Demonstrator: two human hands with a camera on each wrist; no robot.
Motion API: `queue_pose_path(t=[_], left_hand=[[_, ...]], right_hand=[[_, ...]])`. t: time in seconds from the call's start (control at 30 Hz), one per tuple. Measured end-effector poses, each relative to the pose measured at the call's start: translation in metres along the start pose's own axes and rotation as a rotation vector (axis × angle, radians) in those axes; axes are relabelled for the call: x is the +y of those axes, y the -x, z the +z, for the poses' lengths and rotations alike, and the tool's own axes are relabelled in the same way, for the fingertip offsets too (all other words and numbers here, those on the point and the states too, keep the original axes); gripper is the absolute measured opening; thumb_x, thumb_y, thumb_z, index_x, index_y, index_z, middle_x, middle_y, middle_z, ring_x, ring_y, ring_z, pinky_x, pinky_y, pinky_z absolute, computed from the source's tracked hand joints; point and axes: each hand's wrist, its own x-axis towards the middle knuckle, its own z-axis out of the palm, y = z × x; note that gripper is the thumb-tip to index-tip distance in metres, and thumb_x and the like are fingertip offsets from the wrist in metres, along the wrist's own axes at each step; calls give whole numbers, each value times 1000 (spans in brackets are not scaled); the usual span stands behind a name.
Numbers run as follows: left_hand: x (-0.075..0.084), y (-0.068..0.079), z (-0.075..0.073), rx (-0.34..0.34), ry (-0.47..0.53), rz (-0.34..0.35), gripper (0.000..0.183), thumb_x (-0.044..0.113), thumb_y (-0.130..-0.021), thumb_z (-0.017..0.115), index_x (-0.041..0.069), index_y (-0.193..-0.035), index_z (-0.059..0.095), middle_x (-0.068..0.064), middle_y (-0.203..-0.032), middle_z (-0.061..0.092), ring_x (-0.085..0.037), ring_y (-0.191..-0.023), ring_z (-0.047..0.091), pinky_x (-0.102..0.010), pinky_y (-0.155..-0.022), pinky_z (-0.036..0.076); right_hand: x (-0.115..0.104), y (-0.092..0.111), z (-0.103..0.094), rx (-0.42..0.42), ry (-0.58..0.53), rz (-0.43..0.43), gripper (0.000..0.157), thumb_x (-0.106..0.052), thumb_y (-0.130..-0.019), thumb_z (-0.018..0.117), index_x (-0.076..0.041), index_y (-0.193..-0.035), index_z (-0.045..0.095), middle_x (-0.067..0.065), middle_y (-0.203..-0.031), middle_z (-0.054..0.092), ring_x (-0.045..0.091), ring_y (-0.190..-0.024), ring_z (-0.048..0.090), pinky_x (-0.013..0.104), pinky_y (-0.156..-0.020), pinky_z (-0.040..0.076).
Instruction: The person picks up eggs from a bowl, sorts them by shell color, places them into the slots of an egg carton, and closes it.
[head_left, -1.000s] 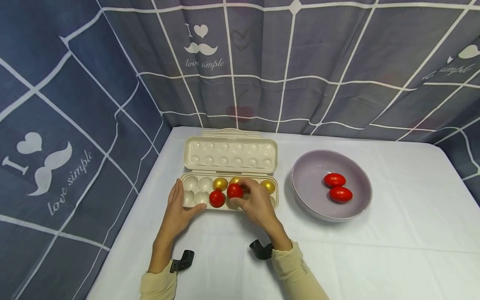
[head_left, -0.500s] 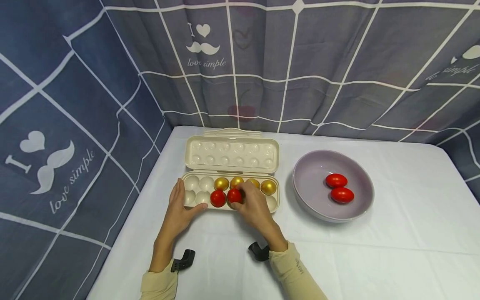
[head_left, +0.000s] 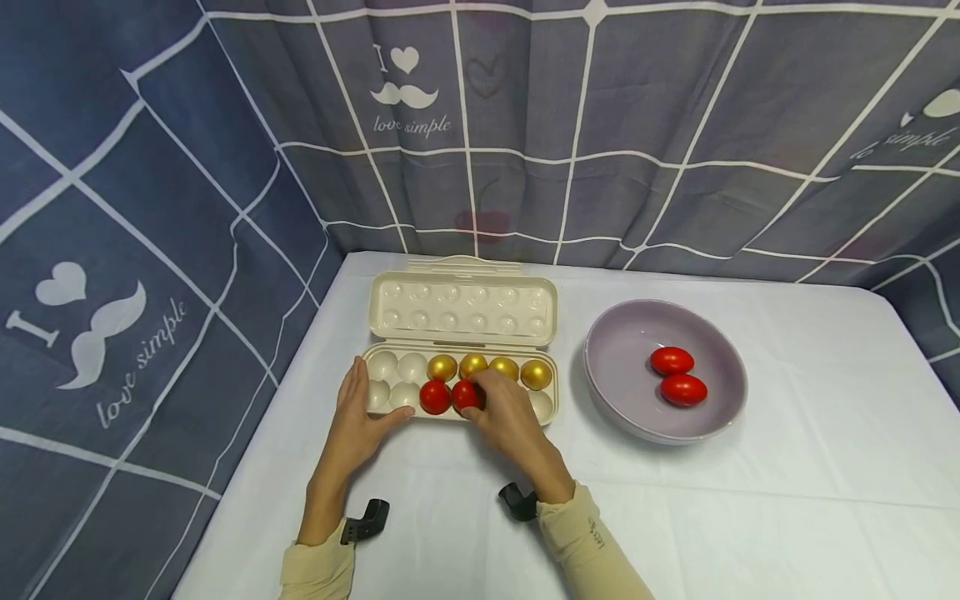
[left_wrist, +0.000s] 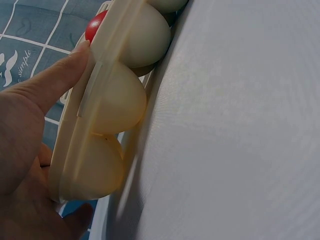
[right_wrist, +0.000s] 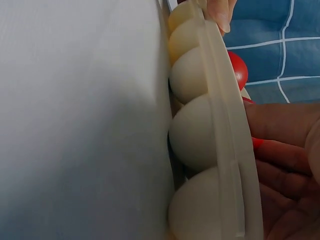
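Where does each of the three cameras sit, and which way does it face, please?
Head: on the person's head, facing forward and down at the egg carton and bowl; left hand and right hand show.
Left wrist: on that wrist, facing the egg carton's near side and the tablecloth; the left hand shows.
Right wrist: on that wrist, facing the same side; the right hand shows, with part of the left hand at the top.
Shared: both wrist views show rounded cups and a red egg.

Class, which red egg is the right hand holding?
The carton's right red egg: the right hand pinches it; its left neighbour and the bowl's two eggs are unheld.
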Motion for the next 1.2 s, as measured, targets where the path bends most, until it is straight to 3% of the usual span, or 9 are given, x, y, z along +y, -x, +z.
queue_pose_path(t=[0.47, 0.63, 0.87, 1.03, 1.2], left_hand=[[0, 1, 0, -7, 3, -12, 121, 44, -76, 84, -3, -156, 6, -18, -163, 1, -35, -149, 2, -58, -115, 13], [-1, 2, -1, -1, 3, -1, 120, 42, -76, 85, -4, -155, 7, -19, -163, 2, -35, -149, 2, -58, -115, 13], [0, 1, -1, -1, 0, -2, 120, 42, -76, 85, -4, -155, 6, -19, -163, 2, -35, -149, 2, -59, -115, 13], [2, -1, -1, -3, 4, 3, 120, 43, -76, 85, -3, -156, 6, -20, -163, 2, -35, -149, 2, -59, -115, 13], [2, 1, -1, -5, -7, -5, 121, 44, -76, 84, -3, -156, 7, -19, -163, 2, -35, -149, 3, -59, -115, 13]], right_hand=[[4, -2, -5, -89, -22, -9, 32, -7, -77, 84, -4, -106, 71, 6, -102, 70, 21, -93, 63, 37, -84, 51], [4, -3, -7, -92, -42, -21, 28, -7, -77, 84, -5, -102, 72, 3, -97, 69, 18, -84, 60, 35, -75, 50], [5, -2, -8, -88, -41, -40, 33, -7, -78, 83, -2, -109, 72, 6, -103, 71, 20, -90, 62, 36, -79, 51], [6, -3, -11, -76, -39, -51, 35, -6, -77, 84, 0, -110, 72, 7, -102, 71, 19, -83, 61, 33, -74, 51], [5, -3, -18, -74, -92, -49, 32, -4, -79, 82, -1, -110, 72, 7, -102, 72, 21, -83, 64, 34, -74, 53]])
